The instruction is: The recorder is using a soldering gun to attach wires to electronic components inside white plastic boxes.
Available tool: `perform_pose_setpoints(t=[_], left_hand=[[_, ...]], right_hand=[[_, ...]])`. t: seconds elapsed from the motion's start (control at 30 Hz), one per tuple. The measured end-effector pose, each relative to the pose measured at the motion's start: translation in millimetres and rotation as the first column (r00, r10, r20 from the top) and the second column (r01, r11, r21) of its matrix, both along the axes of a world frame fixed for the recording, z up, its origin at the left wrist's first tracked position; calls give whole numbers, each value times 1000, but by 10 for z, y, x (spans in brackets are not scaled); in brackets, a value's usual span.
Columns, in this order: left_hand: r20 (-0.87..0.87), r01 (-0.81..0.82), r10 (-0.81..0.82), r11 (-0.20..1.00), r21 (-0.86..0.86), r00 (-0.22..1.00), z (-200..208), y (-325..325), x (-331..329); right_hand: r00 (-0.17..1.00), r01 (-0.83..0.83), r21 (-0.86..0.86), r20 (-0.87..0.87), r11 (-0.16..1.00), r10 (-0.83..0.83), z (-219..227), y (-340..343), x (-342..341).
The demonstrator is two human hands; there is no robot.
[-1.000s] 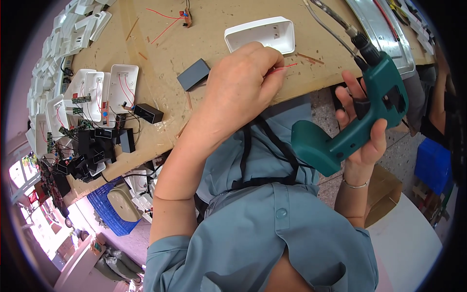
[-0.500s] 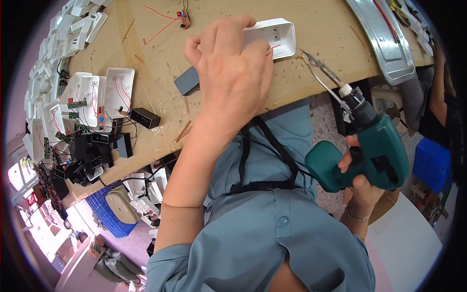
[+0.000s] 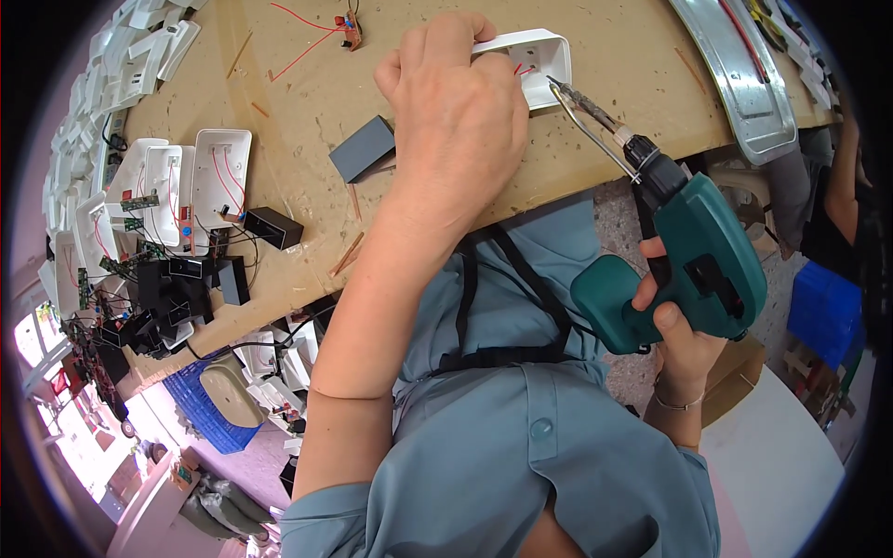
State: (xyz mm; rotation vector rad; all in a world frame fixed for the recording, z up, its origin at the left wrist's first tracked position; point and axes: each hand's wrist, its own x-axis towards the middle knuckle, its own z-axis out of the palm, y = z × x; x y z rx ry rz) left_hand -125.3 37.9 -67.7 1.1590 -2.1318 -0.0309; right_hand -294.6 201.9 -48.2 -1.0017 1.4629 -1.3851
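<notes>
My left hand (image 3: 458, 116) holds a white plastic housing (image 3: 555, 54) at the table's near side, its fingers bent over the left part and hiding much of it. Short red wires (image 3: 524, 71) show inside the housing. In my right hand (image 3: 686, 342) is a green soldering gun (image 3: 714, 246), gripped by its handle. Its tip and the thin curved metal tube beside it reach the housing's right end; whether the tip touches anything, I cannot tell. A dark grey box (image 3: 364, 149) lies just left of my left wrist.
Several white housings with red wires (image 3: 221, 177) stand at the left, beside piled black boxes (image 3: 172, 288) and circuit boards. A small board with red wires (image 3: 351, 32) lies farther back. At the right are a metal tray (image 3: 744, 93) and another person's arm (image 3: 842, 177).
The soldering gun has moved left and up, bringing its tip to the housing's inside. My left hand has shifted slightly right and away with the housing, which now looks more tilted.
</notes>
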Motion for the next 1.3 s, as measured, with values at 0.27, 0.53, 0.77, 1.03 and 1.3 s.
perform_pose_setpoints(t=[0.27, 0.53, 0.77, 1.03, 1.3], left_hand=[[48, -43, 43, 999, -1, 998, 4, 12, -34], [51, -47, 48, 999, -18, 998, 1, 7, -42], [58, -59, 60, 998, -14, 996, -7, 16, -44], [-20, -22, 25, 991, 135, 999, -49, -83, -34], [64, -48, 48, 999, -13, 997, 4, 21, -45]], right_hand=[[998, -55, 20, -33, 998, 56, -23, -83, -23], [996, -67, 34, -57, 997, 68, -28, -135, -32], [993, -79, 32, -84, 996, 82, -15, -170, -42], [980, -105, 72, -160, 992, 115, 46, -164, -71], [970, -111, 75, -207, 991, 125, 120, -163, -48]])
